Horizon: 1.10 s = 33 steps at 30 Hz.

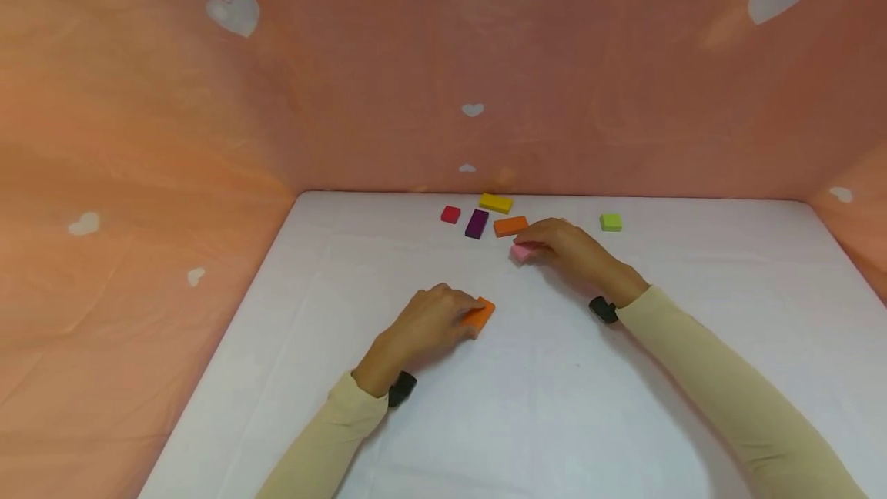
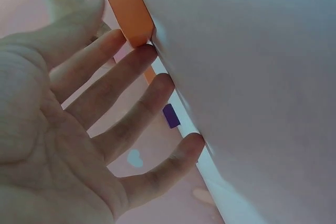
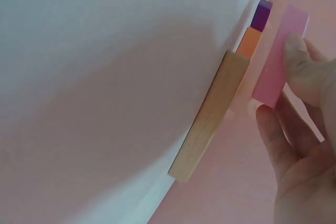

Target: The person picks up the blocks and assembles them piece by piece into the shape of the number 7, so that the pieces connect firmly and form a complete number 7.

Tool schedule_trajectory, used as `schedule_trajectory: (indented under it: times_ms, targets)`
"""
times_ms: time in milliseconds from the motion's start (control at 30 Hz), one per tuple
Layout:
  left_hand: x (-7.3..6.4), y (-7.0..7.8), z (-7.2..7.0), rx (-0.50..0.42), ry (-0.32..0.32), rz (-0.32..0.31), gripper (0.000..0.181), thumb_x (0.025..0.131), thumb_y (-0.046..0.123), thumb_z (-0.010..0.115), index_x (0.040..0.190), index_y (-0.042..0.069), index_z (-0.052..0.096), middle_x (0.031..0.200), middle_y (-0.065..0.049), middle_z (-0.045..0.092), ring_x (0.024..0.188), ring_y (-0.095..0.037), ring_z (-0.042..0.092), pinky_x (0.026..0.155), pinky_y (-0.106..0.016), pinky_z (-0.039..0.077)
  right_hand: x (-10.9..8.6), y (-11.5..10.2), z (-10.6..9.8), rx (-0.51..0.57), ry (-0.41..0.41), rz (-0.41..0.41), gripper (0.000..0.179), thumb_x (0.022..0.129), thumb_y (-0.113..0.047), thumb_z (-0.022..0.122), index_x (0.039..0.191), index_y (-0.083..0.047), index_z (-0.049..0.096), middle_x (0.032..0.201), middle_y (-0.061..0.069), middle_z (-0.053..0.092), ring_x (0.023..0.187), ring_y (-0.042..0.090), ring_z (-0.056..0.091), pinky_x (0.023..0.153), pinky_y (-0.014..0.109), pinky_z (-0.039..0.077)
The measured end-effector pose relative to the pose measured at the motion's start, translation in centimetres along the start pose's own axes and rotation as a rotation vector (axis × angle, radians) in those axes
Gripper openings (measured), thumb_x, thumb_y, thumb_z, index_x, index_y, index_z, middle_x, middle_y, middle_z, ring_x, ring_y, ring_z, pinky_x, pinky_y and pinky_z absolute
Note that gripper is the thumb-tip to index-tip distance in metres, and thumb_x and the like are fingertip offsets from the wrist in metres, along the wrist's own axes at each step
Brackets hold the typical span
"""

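Near the middle of the white table, my left hand point(image 1: 433, 320) holds an orange block point(image 1: 480, 316) between thumb and fingertips. In the left wrist view the orange block point(image 2: 130, 13) stands tilted, its lower end at the index and middle fingertips; the ring and little fingers are spread away from it. Farther back, my right hand point(image 1: 571, 251) pinches a pink block point(image 1: 522, 252). The right wrist view has the pink block point(image 3: 281, 59) raised off the table, between thumb and fingers. Beside it lies a plain wooden block point(image 3: 210, 119), mostly hidden by the hand in the head view.
Toward the table's back edge lie a second orange block point(image 1: 510, 226), a purple block point(image 1: 476, 224), a yellow block point(image 1: 496, 203) and a small red block point(image 1: 450, 215). A lime green block point(image 1: 611, 222) sits farther right. Pink cloth point(image 1: 388, 114) with hearts hangs behind the table.
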<state>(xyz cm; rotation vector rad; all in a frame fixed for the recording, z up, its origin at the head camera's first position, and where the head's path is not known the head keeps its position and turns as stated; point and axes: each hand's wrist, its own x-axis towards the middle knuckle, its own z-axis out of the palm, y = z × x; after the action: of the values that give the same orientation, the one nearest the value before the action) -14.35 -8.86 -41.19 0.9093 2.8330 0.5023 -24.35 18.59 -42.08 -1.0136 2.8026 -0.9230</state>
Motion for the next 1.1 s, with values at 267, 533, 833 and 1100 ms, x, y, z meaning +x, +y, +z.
schedule_trajectory:
  times_ms: [267,533,833,1100]
  targets:
    - [-0.1,-0.1,0.2,0.003,0.037,-0.008,0.037,0.084,0.027,0.081,0.118,0.014,0.074,0.114,-0.001,0.075,0.097,-0.02,0.064,0.083,-0.035,0.056,0.0,-0.9,0.9,-0.024,-0.041,-0.068,0.032,0.092,-0.021,0.071,0.124,-0.018,0.07,0.121,-0.004,0.069,0.117,0.018,0.061,0.104,0.038,0.048]
    - [-0.3,0.1,0.1,-0.021,0.026,-0.024,0.038,0.084,0.027,0.081,0.119,0.014,0.074,0.115,-0.002,0.075,0.098,-0.021,0.064,0.084,-0.037,0.056,-0.2,-2.3,1.6,-0.005,-0.042,-0.166,0.03,0.092,-0.009,0.069,0.122,-0.011,0.071,0.122,0.001,0.069,0.118,0.022,0.062,0.104,0.042,0.049]
    - [-0.3,0.3,0.0,-0.029,0.023,-0.013,0.036,0.087,0.024,0.077,0.122,0.017,0.073,0.117,-0.001,0.074,0.101,-0.023,0.064,0.086,-0.04,0.055,-0.3,-3.2,2.2,-0.043,-0.076,-0.177,0.028,0.093,-0.01,0.068,0.121,-0.014,0.071,0.122,0.001,0.069,0.118,0.02,0.062,0.104,0.039,0.049]
    - [-0.2,0.3,0.0,-0.018,0.014,-0.029,0.036,0.088,0.026,0.077,0.122,0.017,0.072,0.117,-0.001,0.074,0.099,-0.022,0.063,0.085,-0.038,0.055,-0.3,-4.1,2.8,-0.076,-0.122,-0.156,0.027,0.094,-0.012,0.067,0.12,-0.018,0.072,0.124,0.0,0.069,0.122,0.022,0.061,0.107,0.043,0.048]
